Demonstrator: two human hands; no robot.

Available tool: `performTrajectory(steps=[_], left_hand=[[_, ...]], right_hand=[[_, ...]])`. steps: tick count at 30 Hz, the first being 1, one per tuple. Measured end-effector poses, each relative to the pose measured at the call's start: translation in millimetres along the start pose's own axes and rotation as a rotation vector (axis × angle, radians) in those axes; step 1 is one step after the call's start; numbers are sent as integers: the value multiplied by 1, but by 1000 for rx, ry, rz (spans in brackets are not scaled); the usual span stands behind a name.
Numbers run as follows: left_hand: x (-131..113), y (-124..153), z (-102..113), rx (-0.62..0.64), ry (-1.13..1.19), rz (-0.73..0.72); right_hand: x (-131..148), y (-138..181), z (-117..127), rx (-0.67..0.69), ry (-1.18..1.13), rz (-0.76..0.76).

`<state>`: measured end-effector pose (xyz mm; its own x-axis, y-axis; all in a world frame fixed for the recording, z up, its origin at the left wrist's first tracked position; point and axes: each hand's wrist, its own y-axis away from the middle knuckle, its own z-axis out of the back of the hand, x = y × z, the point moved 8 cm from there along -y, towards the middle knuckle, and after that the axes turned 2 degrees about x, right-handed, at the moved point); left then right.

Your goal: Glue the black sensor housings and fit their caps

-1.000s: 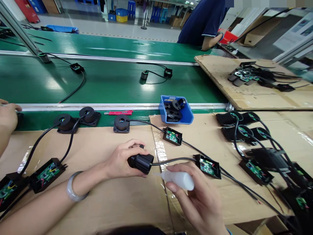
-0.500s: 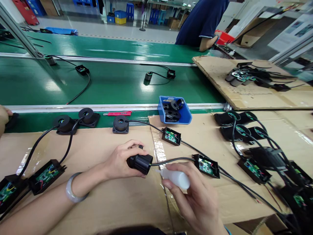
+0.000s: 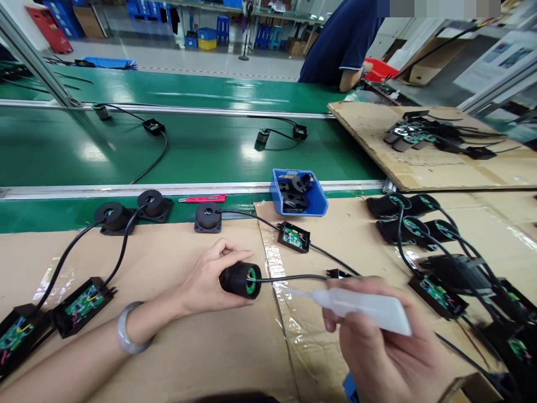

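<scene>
My left hand (image 3: 207, 280) is closed around a black cylindrical housing (image 3: 235, 280). Its open end faces right and shows a green circuit-board ring, from which a black cable (image 3: 293, 277) runs right. Between the fingers of my right hand (image 3: 377, 341) is a whitish squeeze bottle (image 3: 364, 308), slightly blurred. Its thin nozzle points left, towards the housing but apart from it. Behind the right hand, a black box (image 3: 339, 273) on the cable is mostly hidden. Another open black box (image 3: 294, 237) with a green board lies above, wired to a square-flanged black housing (image 3: 207, 217).
A blue bin (image 3: 300, 192) of black parts stands at the cardboard's back edge, right of a red utility knife (image 3: 205, 199). Wired assemblies lie left and right. Beyond, a green conveyor (image 3: 201, 151) carries more units. A person in dark blue (image 3: 339, 45) leans across the far side.
My right hand has drawn the bottle right, away from the housing. My left hand has turned the housing so its green ring shows. Units on the conveyor appear shifted slightly right.
</scene>
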<state>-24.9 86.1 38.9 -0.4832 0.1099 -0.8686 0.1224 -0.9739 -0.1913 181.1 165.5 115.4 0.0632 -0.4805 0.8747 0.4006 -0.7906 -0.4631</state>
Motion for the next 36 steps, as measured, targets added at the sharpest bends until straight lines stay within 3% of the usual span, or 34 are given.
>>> performTrajectory(steps=[2, 4, 7, 10, 13, 15, 36], left_hand=[[2, 1, -6, 12, 122, 108], [5, 5, -19, 61, 387, 235], [6, 17, -49, 179, 865, 444], [4, 27, -66, 239, 1071, 573], [5, 29, -71, 239, 1109, 595], [5, 29, -71, 237, 1113, 587], [3, 31, -77, 272, 1146, 631]], right_hand=[[6, -2, 6, -129, -80, 44], [13, -5, 5, -162, -73, 92], [27, -10, -6, -62, 65, 187], [38, -13, -21, 140, 212, 279], [40, -10, -37, 373, 308, 316], [40, -9, -42, 456, 332, 322], [35, -2, -55, 530, 337, 325]])
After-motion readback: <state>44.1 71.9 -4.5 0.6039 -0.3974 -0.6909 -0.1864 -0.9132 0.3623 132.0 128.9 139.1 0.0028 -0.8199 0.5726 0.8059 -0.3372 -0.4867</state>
